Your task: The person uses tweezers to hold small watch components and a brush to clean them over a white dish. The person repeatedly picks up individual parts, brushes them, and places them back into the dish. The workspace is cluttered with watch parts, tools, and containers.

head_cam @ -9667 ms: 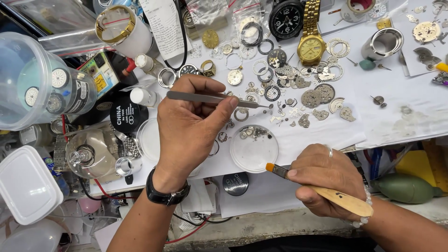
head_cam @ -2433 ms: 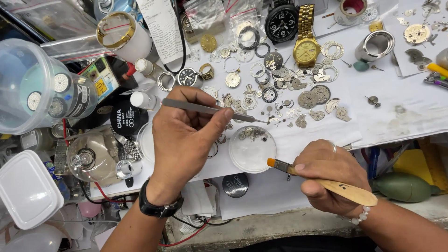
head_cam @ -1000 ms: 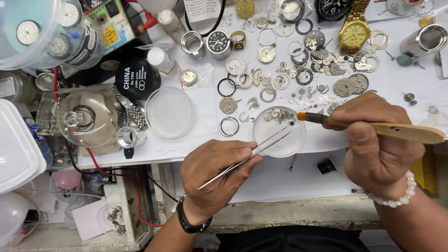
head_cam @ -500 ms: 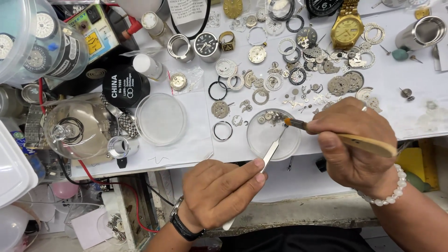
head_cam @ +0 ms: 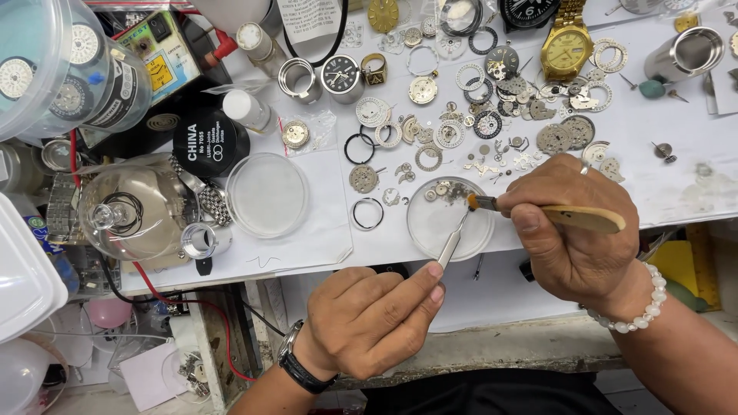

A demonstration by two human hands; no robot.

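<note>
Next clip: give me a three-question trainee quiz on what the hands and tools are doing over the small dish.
1. True or false: the left hand holds metal tweezers whose tips reach into the round clear dish.
2. Which tool does the right hand hold? A) a screwdriver B) a small brush with a wooden handle C) a magnifier
3. Fill in: the gold wristwatch lies at the ____ edge of the white work surface, away from the person.

Key: 1 true; 2 B; 3 far. The brush tip and the tweezer tips meet over small watch parts in the dish.
</note>
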